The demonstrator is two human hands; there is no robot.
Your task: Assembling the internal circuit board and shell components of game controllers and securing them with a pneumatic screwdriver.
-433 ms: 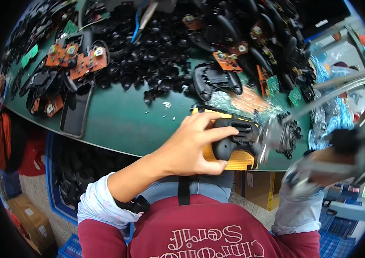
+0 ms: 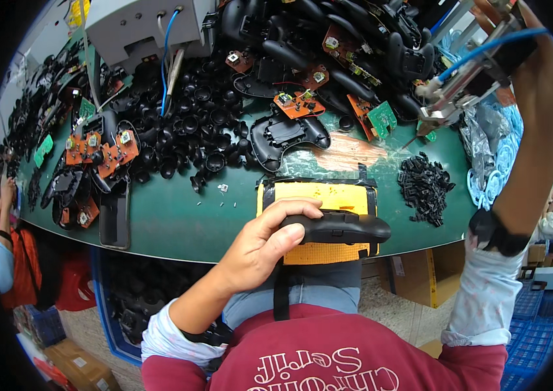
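Note:
My left hand [image 2: 267, 241] grips a black game controller [image 2: 348, 228] by one end, thumb and fingers closed around it. The controller is tilted edge-on over a yellow ribbed pad [image 2: 315, 191] with black-taped edges at the table's near side. Up at the right, my right hand [image 2: 540, 62] is wrapped round a metal power screwdriver [image 2: 462, 98] with a blue hose. Its thin bit points down and left toward the tabletop, apart from the controller. Part of the right hand's grip is hidden by the tool.
Beyond the pad lies an open controller shell [image 2: 289, 133]. Small black parts [image 2: 425, 189] are heaped on the right; black thumbstick caps [image 2: 192, 124] spread across the middle. Orange circuit boards [image 2: 100, 150] and a phone [image 2: 115, 218] lie left. A grey box [image 2: 140, 32] stands at the back.
The controller has been turned from lying on the pad to edge-on in my left hand. My right hand has lifted the screwdriver up and away. The view has shifted too.

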